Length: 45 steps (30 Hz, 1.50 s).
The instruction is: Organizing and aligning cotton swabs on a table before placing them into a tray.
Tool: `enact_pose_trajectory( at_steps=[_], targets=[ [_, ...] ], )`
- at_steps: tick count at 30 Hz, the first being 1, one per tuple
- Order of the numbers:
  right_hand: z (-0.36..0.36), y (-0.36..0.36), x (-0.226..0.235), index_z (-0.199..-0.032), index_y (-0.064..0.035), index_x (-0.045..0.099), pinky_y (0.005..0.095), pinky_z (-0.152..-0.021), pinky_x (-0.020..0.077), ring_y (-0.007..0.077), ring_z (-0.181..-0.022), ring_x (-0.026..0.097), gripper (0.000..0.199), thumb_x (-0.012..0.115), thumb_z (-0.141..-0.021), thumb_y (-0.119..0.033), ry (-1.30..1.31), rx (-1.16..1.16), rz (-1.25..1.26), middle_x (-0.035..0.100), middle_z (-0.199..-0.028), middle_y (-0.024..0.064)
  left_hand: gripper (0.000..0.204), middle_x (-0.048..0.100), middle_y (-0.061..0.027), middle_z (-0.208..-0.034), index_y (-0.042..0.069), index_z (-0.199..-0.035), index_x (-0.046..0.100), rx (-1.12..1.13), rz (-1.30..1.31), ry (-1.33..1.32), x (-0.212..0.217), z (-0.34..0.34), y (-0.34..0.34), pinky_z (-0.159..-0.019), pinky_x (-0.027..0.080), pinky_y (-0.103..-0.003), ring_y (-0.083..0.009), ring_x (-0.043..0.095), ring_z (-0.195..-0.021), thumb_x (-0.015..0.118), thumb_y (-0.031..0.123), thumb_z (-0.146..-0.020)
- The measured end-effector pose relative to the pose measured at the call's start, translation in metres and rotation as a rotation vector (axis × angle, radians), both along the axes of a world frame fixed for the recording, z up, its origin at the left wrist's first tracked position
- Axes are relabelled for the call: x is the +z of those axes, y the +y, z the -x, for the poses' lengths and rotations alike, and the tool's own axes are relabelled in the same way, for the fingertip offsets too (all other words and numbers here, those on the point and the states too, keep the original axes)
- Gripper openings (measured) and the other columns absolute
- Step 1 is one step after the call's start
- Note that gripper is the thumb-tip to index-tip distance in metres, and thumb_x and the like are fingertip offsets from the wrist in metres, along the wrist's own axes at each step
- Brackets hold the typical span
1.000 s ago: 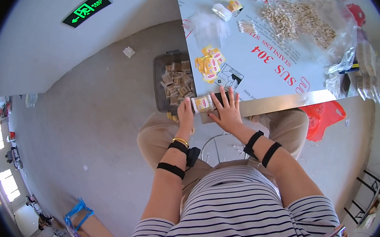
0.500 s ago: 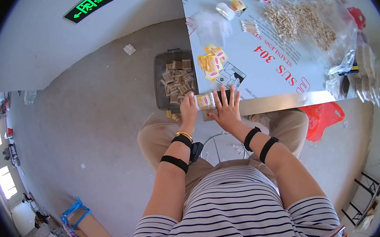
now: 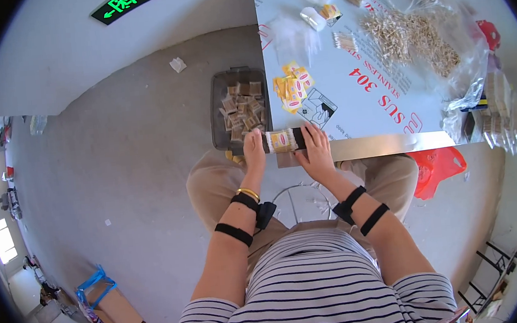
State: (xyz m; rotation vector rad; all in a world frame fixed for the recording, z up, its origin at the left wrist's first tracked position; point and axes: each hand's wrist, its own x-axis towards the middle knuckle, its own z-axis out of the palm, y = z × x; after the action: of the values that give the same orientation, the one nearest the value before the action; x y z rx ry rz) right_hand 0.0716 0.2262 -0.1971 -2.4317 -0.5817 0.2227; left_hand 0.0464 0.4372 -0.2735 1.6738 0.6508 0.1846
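Observation:
At the table's near left corner, a pack of cotton swabs (image 3: 280, 140) with a yellow and white label lies crosswise between my hands. A flat black piece (image 3: 298, 136) shows at both ends of the pack; what it is I cannot make out. My left hand (image 3: 254, 151) is closed at the left end, thumb up beside the swabs. At the right end my right hand (image 3: 317, 150) has its fingers drawn together and bent down over the edge. My fingertips are partly hidden. Several yellow label cards (image 3: 292, 88) lie spread just beyond the pack.
A dark grey bin (image 3: 212, 113) with several small brown packs stands left of the table (image 3: 352, 107). Loose swabs (image 3: 407, 37) spill from a clear plastic bag (image 3: 471, 63). A small row of swabs (image 3: 344, 41) and clear film (image 3: 297, 38) lie farther back. A red bag (image 3: 437, 170) hangs below.
My right hand was spread flat with fingers apart; now its fingers are together and bent at the pack's right end. My left hand stays closed at the left end. The view has shifted slightly.

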Motion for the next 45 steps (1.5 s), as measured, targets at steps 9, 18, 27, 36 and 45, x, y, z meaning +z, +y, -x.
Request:
enact_pose_trajectory(
  at_steps=[9, 18, 27, 36, 45],
  targets=[
    [0.0, 0.028, -0.045, -0.147, -0.0045, 0.053, 0.0409, -0.106, 0.0467, 0.0359, -0.118, 0.055, 0.064, 0.058, -0.083, 0.005, 0.372, -0.337, -0.381, 0.052, -0.131, 0.0216, 0.047, 0.069, -0.0069, -0.119, -0.001, -0.127, 0.059, 0.161, 0.468, 0.134, 0.029, 0.002, -0.028, -0.085, 0.053, -0.028, -0.0121, 0.064, -0.104, 0.083, 0.018, -0.091],
    [-0.019, 0.039, -0.031, -0.143, 0.001, 0.057, 0.0315, -0.1, 0.0472, 0.021, -0.115, 0.06, 0.054, 0.055, -0.089, 0.004, 0.753, -0.169, -0.624, 0.065, -0.123, 0.0119, 0.039, 0.071, -0.001, -0.1, 0.004, -0.118, 0.065, 0.07, 0.365, 0.083, 0.018, 0.003, -0.024, -0.077, 0.055, -0.029, -0.0107, 0.067, -0.09, 0.084, 0.024, -0.091],
    [-0.036, 0.009, -0.008, -0.135, 0.0027, 0.065, 0.0298, -0.096, 0.0545, 0.0163, -0.108, 0.068, 0.039, 0.048, -0.1, 0.0, 0.979, -0.47, -0.615, 0.072, -0.123, 0.0099, 0.045, 0.073, -0.0056, -0.105, 0.001, -0.117, 0.067, 0.172, 0.566, 0.164, 0.046, 0.0, -0.012, -0.082, 0.059, -0.031, -0.0158, 0.071, -0.095, 0.088, 0.027, -0.086],
    [-0.036, 0.032, -0.005, -0.128, 0.0037, 0.068, 0.0289, -0.09, 0.0584, 0.0167, -0.1, 0.073, 0.035, 0.048, -0.1, -0.001, 1.155, -0.35, -0.57, 0.075, -0.114, 0.0107, 0.039, 0.074, -0.0063, -0.108, 0.002, -0.117, 0.07, 0.014, 0.581, 0.204, 0.041, 0.006, -0.003, -0.084, 0.06, -0.031, -0.0163, 0.073, -0.094, 0.084, 0.026, -0.09],
    [-0.048, 0.03, -0.011, -0.129, 0.0025, 0.069, 0.0293, -0.087, 0.0592, 0.0176, -0.1, 0.073, 0.035, 0.05, -0.099, -0.001, 1.182, -0.439, -0.567, 0.076, -0.111, 0.0107, 0.04, 0.073, -0.0086, -0.11, 0.0, -0.12, 0.067, 0.026, 0.625, 0.23, 0.035, 0.003, -0.004, -0.088, 0.063, -0.036, -0.0199, 0.073, -0.098, 0.083, 0.024, -0.091]
  ],
)
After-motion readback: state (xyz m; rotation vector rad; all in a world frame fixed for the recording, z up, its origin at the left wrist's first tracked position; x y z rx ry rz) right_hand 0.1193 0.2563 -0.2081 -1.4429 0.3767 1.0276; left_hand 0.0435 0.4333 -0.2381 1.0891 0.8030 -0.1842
